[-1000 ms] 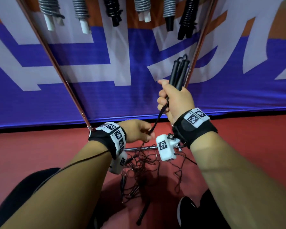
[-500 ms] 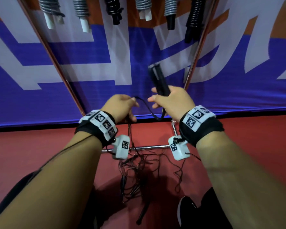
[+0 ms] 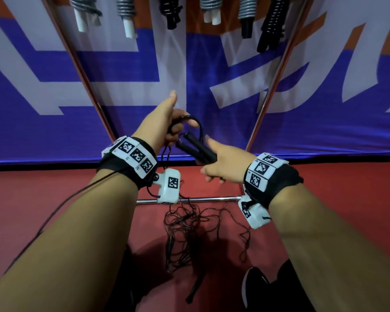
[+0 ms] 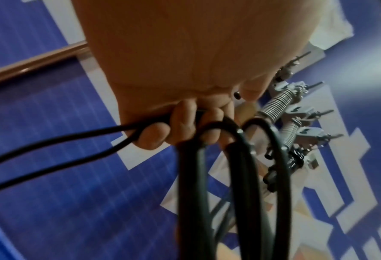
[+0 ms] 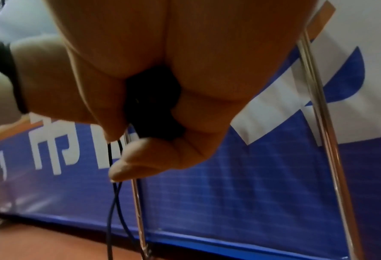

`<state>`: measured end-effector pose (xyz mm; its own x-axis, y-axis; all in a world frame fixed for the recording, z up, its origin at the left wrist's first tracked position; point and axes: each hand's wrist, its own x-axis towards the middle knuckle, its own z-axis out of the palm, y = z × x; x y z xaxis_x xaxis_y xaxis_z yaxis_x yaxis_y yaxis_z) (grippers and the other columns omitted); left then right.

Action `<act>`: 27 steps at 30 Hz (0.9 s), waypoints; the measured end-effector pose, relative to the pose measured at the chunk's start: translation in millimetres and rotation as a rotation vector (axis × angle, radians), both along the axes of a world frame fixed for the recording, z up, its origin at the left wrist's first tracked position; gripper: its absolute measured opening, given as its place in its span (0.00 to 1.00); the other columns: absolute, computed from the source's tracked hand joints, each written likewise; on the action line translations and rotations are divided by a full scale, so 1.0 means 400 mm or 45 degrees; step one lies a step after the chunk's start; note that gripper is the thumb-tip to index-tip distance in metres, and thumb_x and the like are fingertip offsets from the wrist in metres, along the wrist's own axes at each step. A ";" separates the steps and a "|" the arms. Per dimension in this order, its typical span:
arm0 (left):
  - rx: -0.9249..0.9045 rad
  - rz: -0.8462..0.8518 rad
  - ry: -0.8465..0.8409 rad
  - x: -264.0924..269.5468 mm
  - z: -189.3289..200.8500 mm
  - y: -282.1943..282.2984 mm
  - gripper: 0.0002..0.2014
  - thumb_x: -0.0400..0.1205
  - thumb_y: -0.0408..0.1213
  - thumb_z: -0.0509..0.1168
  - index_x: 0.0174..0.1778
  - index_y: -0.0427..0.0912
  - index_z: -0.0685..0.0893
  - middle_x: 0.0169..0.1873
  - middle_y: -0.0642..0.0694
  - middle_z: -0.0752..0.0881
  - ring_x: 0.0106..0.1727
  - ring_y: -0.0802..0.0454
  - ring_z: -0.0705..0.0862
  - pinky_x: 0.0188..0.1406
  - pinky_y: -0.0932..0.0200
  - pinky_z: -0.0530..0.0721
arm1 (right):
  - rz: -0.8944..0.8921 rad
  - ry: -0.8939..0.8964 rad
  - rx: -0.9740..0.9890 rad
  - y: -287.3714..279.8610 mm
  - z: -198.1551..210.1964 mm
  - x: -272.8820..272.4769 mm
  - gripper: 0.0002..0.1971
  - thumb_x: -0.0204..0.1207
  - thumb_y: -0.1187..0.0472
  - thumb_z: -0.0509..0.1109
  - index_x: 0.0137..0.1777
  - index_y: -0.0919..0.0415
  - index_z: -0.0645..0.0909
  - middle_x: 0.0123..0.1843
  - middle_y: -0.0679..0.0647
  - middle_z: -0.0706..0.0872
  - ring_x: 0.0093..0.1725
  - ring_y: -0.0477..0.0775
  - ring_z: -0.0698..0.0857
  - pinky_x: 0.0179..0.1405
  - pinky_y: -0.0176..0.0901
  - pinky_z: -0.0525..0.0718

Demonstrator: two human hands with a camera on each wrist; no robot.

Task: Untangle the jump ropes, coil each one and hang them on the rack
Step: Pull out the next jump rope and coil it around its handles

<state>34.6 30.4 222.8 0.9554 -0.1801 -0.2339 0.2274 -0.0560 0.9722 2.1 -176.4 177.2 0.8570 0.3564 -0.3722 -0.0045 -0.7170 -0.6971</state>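
My right hand (image 3: 214,167) grips the two black handles (image 3: 196,147) of one jump rope, tilted up to the left; the right wrist view shows their butt ends (image 5: 153,105) in my fist. My left hand (image 3: 173,129), thumb up, holds a loop of that rope's black cord (image 3: 193,120) just beyond the handle tips. In the left wrist view my fingers (image 4: 185,121) curl round the cord (image 4: 240,176), with strands trailing off left. A tangle of thin dark ropes (image 3: 187,224) lies on the red floor below my hands.
The rack's slanted metal poles (image 3: 270,91) and low crossbar (image 3: 207,199) stand before a blue and white banner (image 3: 54,131). Several coiled ropes (image 3: 273,21) hang along the top. My black shoe (image 3: 254,287) is at the bottom right.
My right hand has dropped and tipped the handles from upright to pointing left. My left hand has risen from near the floor tangle and now holds a loop of cord at the handle tips.
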 end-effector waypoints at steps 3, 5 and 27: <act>0.333 -0.051 -0.231 -0.029 0.012 -0.007 0.28 0.85 0.64 0.62 0.40 0.46 0.97 0.27 0.42 0.67 0.29 0.45 0.63 0.34 0.51 0.63 | 0.080 -0.066 -0.294 0.011 0.000 -0.014 0.45 0.79 0.52 0.81 0.90 0.50 0.59 0.40 0.49 0.96 0.29 0.52 0.91 0.27 0.43 0.87; 0.534 -0.165 -0.401 -0.054 0.017 -0.011 0.19 0.84 0.57 0.68 0.42 0.48 0.97 0.29 0.33 0.68 0.30 0.44 0.65 0.33 0.53 0.65 | 0.061 -0.011 -0.352 0.019 0.001 -0.029 0.34 0.77 0.54 0.83 0.77 0.59 0.70 0.38 0.51 0.96 0.24 0.50 0.86 0.22 0.40 0.82; 0.773 -0.644 -0.148 -0.102 0.030 -0.044 0.22 0.85 0.65 0.66 0.52 0.52 0.94 0.26 0.44 0.87 0.26 0.50 0.81 0.35 0.57 0.82 | -0.425 -0.038 -0.139 -0.018 0.024 0.005 0.12 0.81 0.55 0.79 0.52 0.58 0.78 0.40 0.60 0.95 0.35 0.59 0.96 0.33 0.47 0.89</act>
<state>-6.3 12.6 234.6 0.8160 -0.4717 -0.3341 -0.0681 -0.6524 0.7548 4.3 -183.8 186.9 0.9307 0.0144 -0.3656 -0.2319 -0.7496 -0.6200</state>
